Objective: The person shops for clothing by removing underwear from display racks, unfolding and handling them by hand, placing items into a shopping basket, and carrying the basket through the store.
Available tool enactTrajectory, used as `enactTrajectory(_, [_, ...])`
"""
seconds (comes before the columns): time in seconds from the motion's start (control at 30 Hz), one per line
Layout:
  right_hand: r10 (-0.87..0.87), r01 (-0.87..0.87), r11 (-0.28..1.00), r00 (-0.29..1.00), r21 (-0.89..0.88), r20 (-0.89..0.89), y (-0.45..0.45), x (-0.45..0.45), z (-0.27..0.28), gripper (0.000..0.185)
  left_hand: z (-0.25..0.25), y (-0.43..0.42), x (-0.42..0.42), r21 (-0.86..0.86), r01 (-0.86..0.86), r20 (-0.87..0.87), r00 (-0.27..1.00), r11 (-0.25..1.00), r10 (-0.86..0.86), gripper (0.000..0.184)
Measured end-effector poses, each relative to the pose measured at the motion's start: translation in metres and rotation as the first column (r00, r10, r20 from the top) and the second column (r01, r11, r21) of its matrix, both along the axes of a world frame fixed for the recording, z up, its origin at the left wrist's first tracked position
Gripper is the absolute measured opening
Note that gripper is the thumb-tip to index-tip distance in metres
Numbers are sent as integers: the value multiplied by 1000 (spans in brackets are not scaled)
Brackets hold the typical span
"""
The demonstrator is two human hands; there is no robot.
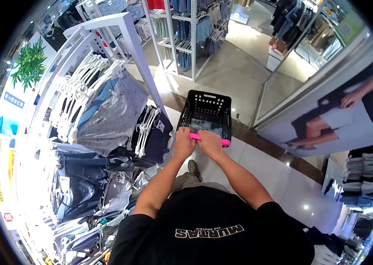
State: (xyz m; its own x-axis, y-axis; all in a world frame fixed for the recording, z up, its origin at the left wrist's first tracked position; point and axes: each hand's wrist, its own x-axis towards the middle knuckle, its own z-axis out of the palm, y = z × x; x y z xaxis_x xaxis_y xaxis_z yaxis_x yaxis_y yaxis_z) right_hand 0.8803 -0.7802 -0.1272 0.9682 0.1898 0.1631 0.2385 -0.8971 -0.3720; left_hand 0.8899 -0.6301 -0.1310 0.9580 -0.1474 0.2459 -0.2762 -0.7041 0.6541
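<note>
A black perforated plastic basket [206, 100] stands ahead of my body, with some light bluish items lying at its bottom. Across its near side runs a bright pink handle [225, 143]. My left hand [185, 142] is wrapped round the left part of the handle. Just to the right, my right hand [209, 143] grips the same handle, close beside the left one. Both forearms reach forward from my black T-shirt [208, 207].
A white rack [140, 57] with hanging clothes borders the left side. Further ahead stands a white shelf unit [172, 42] with garments. On the right are a large poster [341, 115] and stacked folded clothes [363, 174]. Pale tiled floor [266, 165] runs between.
</note>
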Motion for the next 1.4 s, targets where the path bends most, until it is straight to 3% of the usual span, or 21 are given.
enactTrajectory(0.1, [-1,1,1000,1000,11,1,-9,23,4,21,-1,-6,27,-43,28,37,999,999,-26,31])
enactTrajectory(0.53, [-16,15,1000,997,10,71,-36,97,6,21,3,-18,85,-107,96,-104,989,990,-107,45])
enactTrajectory(0.73, [116,-116,993,986,-11,116,-62,127,5,22,0,-14,79,-237,-33,-28,999,971,27,59])
enactTrajectory(0.77, [159,-160,987,979,-1,126,-68,136,4,20,-1,-12,72,-310,-105,-133,989,945,66,54])
enactTrajectory(0.87, [227,-225,974,971,-41,68,-77,158,13,19,-52,9,41,-177,-419,-307,883,891,354,52])
enactTrajectory(0.9, [245,-243,969,967,-36,64,-81,166,14,19,-71,17,28,-69,-492,-183,862,868,474,48])
enactTrajectory(0.97, [267,-266,964,962,-24,57,-89,180,13,20,-64,39,9,77,-595,-162,784,800,599,44])
enactTrajectory(1.13, [343,-342,939,936,-23,76,-109,219,10,19,-39,77,-9,250,-786,115,604,565,789,50])
enactTrajectory(1.23, [352,-352,936,934,-7,55,-116,241,11,21,-31,91,-3,302,-817,193,557,491,808,64])
enactTrajectory(1.4, [428,-427,904,903,-33,35,-125,276,10,23,-51,90,4,463,-773,44,509,434,860,69])
